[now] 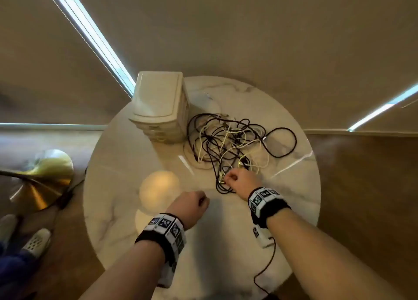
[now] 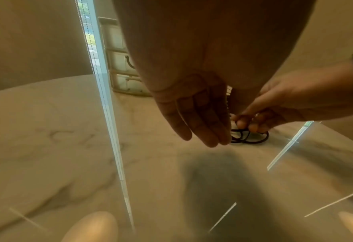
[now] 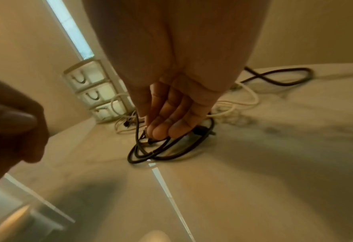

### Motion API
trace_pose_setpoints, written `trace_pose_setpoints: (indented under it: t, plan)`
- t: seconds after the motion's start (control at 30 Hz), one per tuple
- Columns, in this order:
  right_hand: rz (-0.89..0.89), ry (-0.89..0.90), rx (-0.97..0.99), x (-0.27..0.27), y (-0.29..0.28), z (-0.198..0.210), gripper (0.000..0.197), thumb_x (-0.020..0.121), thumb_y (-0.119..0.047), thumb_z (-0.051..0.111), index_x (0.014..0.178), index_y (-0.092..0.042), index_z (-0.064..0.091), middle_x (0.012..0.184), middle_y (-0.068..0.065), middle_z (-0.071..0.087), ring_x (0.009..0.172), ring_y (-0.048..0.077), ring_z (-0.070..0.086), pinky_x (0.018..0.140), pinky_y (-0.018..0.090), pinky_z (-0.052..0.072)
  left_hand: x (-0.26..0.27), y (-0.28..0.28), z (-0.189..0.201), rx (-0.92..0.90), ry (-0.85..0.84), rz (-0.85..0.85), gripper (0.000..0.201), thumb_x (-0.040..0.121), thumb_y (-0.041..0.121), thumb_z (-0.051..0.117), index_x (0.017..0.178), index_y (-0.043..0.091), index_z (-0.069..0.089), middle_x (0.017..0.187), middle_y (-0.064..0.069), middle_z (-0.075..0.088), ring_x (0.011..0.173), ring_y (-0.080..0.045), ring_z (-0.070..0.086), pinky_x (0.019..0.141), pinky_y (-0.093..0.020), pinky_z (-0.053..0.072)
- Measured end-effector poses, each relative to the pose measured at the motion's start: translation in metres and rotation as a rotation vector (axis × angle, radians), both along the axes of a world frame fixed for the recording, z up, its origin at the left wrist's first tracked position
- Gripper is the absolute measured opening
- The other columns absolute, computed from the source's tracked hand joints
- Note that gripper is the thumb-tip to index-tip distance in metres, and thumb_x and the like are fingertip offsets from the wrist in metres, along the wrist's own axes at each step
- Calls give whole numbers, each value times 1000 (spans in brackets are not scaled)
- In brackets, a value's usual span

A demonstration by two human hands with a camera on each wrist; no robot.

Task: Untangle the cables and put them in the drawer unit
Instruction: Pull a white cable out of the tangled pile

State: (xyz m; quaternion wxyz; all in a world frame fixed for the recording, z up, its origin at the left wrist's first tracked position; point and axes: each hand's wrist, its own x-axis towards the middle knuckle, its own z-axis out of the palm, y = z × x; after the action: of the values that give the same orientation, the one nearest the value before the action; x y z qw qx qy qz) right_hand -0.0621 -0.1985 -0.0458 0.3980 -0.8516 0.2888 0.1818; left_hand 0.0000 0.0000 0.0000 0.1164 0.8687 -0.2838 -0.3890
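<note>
A tangle of black and white cables (image 1: 226, 139) lies on the round marble table (image 1: 126, 164), right of the cream drawer unit (image 1: 158, 105), whose drawers (image 3: 92, 93) look closed. My right hand (image 1: 235, 179) is at the near end of the tangle. Its fingertips (image 3: 161, 129) pinch a black cable (image 3: 150, 155) near a plug, and loops of that cable rest on the table below. My left hand (image 1: 194, 203) hovers over bare marble to the left, fingers (image 2: 202, 131) relaxed and holding nothing.
A brass lamp base (image 1: 45, 177) stands on the wooden floor left of the table, with a dark cord beside it. My feet (image 1: 36, 241) show at the lower left. Bright window strips reflect on the glossy tabletop.
</note>
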Motion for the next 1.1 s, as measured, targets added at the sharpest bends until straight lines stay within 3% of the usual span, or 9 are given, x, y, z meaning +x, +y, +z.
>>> trace_pose_setpoints:
  t: [0.23, 0.43, 0.57, 0.67, 0.73, 0.87, 0.93, 1.03, 1.1]
  plan:
    - [74, 85, -223, 27, 11, -11, 34, 98, -49, 57, 100, -17, 68, 92, 5, 69, 89, 29, 67, 76, 36, 54, -4, -14, -12, -27, 59, 35, 29, 104, 31, 47, 103, 14, 70, 96, -4, 76, 91, -24, 69, 85, -39, 55]
    - [-392, -236, 228, 3, 6, -1, 22, 100, -36, 62, 88, -17, 67, 74, 1, 69, 66, 18, 67, 68, 41, 59, 25, -17, -2, -269, 117, 211, 24, 107, 29, 51, 102, 17, 72, 90, 6, 76, 84, -11, 71, 79, -24, 53]
    - [-390, -406, 302, -13, 20, 31, 16, 101, -25, 62, 93, -13, 67, 73, -1, 64, 63, 11, 61, 60, 25, 49, 42, -38, 12, -529, 353, 435, 30, 109, 36, 48, 115, 15, 69, 104, -3, 76, 91, -15, 72, 88, -35, 58]
    - [-340, -438, 343, -14, 36, 49, 17, 102, -26, 61, 92, -13, 67, 71, -3, 62, 64, 13, 58, 61, 28, 48, 51, -51, 29, -597, 445, 417, 30, 104, 28, 62, 111, -1, 68, 103, -22, 74, 89, -23, 71, 91, -43, 59]
    - [-331, -460, 321, -13, 42, 55, 15, 101, -25, 62, 88, -18, 67, 70, -8, 63, 65, 11, 59, 64, 29, 48, 56, -53, 35, -607, 435, 399, 22, 99, 17, 69, 110, -2, 68, 94, -19, 73, 86, -21, 69, 88, -43, 59]
    - [-413, -488, 256, -11, 41, 63, 13, 99, -24, 64, 88, -19, 70, 70, -6, 65, 66, 10, 61, 69, 36, 54, 65, -46, 29, -592, 386, 506, 6, 96, 13, 71, 97, 9, 67, 83, -9, 68, 78, -22, 65, 85, -52, 61]
    - [-486, -506, 264, -12, 37, 68, 13, 100, -20, 63, 90, -15, 71, 70, -4, 65, 65, 8, 61, 70, 34, 55, 63, -43, 24, -577, 287, 614, 14, 96, 14, 72, 107, 16, 63, 93, -5, 67, 86, -22, 65, 91, -48, 60]
    - [-473, -508, 310, -13, 35, 74, 14, 101, -21, 62, 91, -16, 71, 71, -3, 64, 67, 12, 61, 72, 35, 55, 49, -41, 23, -486, -226, 246, 53, 93, 20, 74, 140, 29, 53, 131, -2, 51, 120, -20, 46, 105, -31, 40]
    - [-435, -513, 380, -13, 34, 78, 16, 102, -21, 60, 92, -15, 70, 70, -1, 62, 68, 16, 60, 72, 38, 54, 39, -47, 28, -556, -339, -28, 42, 93, 19, 72, 134, 26, 65, 127, -5, 60, 117, -24, 48, 105, -37, 44]
